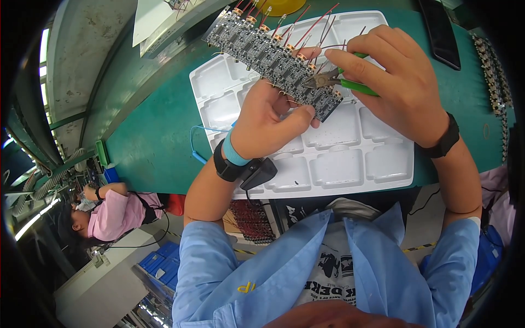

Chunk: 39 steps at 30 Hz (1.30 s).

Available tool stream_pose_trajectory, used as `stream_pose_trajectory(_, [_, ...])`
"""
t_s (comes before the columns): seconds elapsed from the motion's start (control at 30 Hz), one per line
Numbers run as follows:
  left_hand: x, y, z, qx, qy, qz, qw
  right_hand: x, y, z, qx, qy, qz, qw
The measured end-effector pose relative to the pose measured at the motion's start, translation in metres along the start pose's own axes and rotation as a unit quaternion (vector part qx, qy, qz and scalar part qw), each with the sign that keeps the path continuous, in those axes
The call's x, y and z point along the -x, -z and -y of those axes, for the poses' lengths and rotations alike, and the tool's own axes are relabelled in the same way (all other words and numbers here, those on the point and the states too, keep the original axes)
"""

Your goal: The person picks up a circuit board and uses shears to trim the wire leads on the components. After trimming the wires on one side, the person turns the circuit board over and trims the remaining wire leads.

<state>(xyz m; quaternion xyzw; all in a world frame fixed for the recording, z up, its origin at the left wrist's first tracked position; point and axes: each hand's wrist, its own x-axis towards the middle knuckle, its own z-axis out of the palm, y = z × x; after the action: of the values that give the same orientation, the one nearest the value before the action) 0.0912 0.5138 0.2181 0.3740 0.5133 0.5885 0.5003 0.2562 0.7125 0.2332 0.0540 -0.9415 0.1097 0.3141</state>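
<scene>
Our left hand (273, 117) is clamped on the long, narrow grey-and-black circuit board (268, 54), its thumb near the lower right end; our right hand (402, 76) is wrapped around the steel cutters with green handles (328, 80). We see the cutters' tips at the board's face, toward that same end; whether they grip a lead, we cannot tell. The board is up in our hands, above a white moulded plastic tray with compartments (336, 169).

We judge the job to be underway, not finished: thin red wires (321, 22) rise from copper-coloured rings (276, 37) along the upper edge, and fine leads poke out below. How many spots are done, we cannot tell.

Farther out, on the green bench (147, 120), lie a black flat phone-like slab (441, 35) and a strip of clustered small parts (495, 87), beyond our right hand.
</scene>
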Motion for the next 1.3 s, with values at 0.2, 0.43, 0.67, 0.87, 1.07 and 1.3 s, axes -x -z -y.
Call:
stream_pose_trajectory(0.2, [0.003,0.000,0.000,-0.031,0.012,-0.002,0.999,-0.002,0.000,-0.001,0.000,0.005,0.003,1.000])
stream_pose_trajectory(0.43, [0.004,0.005,0.001,-0.020,0.044,0.015,0.999,-0.002,0.000,-0.001,-0.006,0.016,0.008,1.000])
stream_pose_trajectory(0.67, [0.004,0.002,0.002,-0.037,0.018,0.002,0.999,-0.001,0.000,0.001,0.002,-0.004,-0.002,1.000])
stream_pose_trajectory(0.87, [0.001,0.002,0.001,-0.058,0.000,0.013,0.998,0.003,-0.002,0.000,0.007,-0.008,0.004,1.000])
stream_pose_trajectory(1.07, [0.000,0.003,-0.001,-0.063,0.007,0.014,0.998,0.008,-0.003,0.003,0.001,-0.026,0.036,0.999])
stream_pose_trajectory(1.3, [0.000,0.004,0.001,-0.056,0.004,0.015,0.998,0.008,-0.004,0.000,-0.005,-0.027,0.041,0.999])
